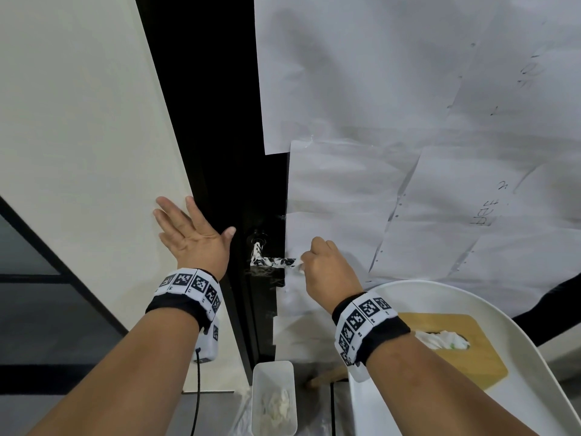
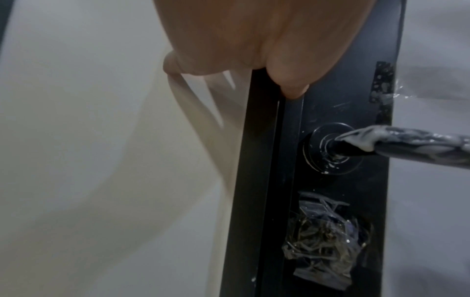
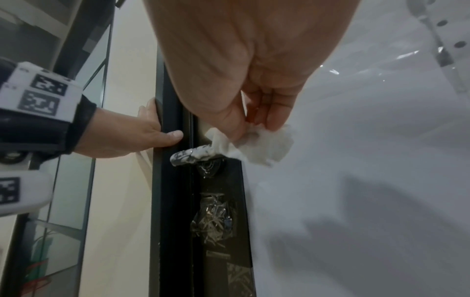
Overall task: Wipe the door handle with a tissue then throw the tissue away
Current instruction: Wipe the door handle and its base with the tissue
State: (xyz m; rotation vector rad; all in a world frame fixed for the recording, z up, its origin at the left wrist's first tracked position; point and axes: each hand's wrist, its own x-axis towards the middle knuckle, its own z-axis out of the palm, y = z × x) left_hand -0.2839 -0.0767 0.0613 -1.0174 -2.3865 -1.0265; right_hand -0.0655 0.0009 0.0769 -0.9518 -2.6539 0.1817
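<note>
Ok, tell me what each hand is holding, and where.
Right hand pinches the crumpled tissue by its top edge. Left hand holds nothing; it rests flat on the wall.

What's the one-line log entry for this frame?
stage: wiping | right hand: pinches tissue at door handle free end | left hand: flat on wall | bin: below, holds used tissues

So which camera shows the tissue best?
The right wrist view: the tissue fills the centre, pinched by the right hand against the handle. The head view shows only a small white scrap. The left wrist view shows none.
</note>
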